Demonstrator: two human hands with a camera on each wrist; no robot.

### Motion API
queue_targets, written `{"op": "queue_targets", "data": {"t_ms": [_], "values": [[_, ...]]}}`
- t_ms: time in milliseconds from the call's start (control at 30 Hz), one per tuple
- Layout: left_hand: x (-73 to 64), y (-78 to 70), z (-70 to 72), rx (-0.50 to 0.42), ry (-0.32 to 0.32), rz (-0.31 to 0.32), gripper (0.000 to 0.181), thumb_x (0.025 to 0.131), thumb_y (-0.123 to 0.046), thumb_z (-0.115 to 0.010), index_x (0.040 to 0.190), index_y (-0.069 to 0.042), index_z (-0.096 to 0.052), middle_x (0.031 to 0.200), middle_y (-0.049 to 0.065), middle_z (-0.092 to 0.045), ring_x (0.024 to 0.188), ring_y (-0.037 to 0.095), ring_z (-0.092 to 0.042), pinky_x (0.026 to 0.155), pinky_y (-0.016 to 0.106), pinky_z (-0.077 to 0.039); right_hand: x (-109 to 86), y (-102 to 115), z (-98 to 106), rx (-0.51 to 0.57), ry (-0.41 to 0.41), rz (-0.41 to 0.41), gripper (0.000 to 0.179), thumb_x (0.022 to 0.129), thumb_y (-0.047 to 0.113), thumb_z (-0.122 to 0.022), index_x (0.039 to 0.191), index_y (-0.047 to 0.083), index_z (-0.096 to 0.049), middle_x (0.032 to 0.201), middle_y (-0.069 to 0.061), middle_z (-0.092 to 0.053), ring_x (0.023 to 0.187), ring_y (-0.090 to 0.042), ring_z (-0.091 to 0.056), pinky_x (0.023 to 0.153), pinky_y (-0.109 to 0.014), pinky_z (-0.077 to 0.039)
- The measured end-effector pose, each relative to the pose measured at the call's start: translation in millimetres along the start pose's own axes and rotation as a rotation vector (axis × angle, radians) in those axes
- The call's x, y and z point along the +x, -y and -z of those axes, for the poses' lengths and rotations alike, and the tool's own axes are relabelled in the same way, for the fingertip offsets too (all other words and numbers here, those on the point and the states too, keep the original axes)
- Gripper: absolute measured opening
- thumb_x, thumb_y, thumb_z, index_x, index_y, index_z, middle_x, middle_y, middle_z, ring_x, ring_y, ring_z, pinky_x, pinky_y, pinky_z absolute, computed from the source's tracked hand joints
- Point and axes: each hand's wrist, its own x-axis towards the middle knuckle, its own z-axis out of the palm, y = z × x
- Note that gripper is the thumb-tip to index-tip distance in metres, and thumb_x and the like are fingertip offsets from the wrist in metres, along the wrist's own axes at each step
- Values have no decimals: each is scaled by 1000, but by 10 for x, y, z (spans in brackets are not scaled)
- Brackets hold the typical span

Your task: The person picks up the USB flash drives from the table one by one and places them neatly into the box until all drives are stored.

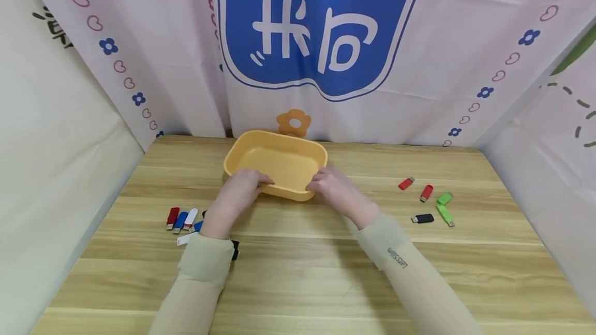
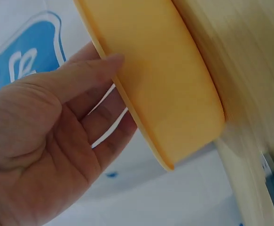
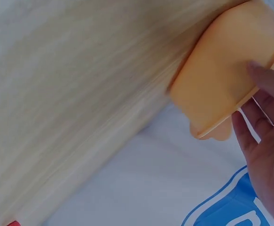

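A yellow plastic tray (image 1: 279,165) with rounded corners stands near the back edge of the wooden table, its inside bare. At its near left side, my left hand (image 1: 239,190) pinches the rim, thumb on the outer wall (image 2: 160,80) and fingers over the inner side. My right hand (image 1: 336,190) grips the near right corner of the rim in the same manner; the right wrist view shows its thumb against the outer wall (image 3: 221,70).
Left of the left forearm lie several USB sticks, among them a red one (image 1: 173,218) and a blue one (image 1: 180,222), partly hidden by that arm. More lie at the right, including a black one (image 1: 422,218) and a green one (image 1: 445,215). A printed curtain (image 1: 186,66) hangs behind the table.
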Motion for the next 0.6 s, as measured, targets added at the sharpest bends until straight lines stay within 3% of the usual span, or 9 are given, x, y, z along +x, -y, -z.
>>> {"op": "queue_targets", "data": {"t_ms": [133, 300, 433, 600], "values": [[39, -211, -88, -6, 31, -89, 19, 90, -7, -72, 108, -10, -77, 109, 7, -76, 107, 26, -70, 96, 42, -54, -59, 112, 86, 36, 44, -33, 14, 83, 2, -76, 89, 14, -77, 87, 2, -75, 84, -17, -66, 81, -33, -52], [54, -414, -170, -60, 88, -232, 15, 88, -8, -74, 101, -12, -79, 103, 1, -78, 102, 20, -71, 93, 37, -55, -152, 175, 137, 105, 33, -38, 12, 78, 4, -79, 79, 14, -72, 76, 3, -70, 71, -17, -62, 70, -31, -49], [60, -472, -209, -58, 82, -315, 17, 87, -6, -74, 98, -16, -81, 99, -2, -78, 98, 15, -73, 90, 33, -56, -279, 104, 147, 123, -4, -42, 12, 75, 8, -82, 77, 13, -72, 77, 2, -70, 74, -18, -62, 73, -33, -49], [69, -486, -240, -55, 90, -342, 19, 86, -5, -73, 99, -16, -81, 100, -1, -78, 98, 15, -73, 90, 32, -56, -457, -35, 169, 130, -16, -127, 10, 78, 1, -79, 83, 9, -75, 86, -3, -73, 86, -24, -66, 83, -39, -53]]}}
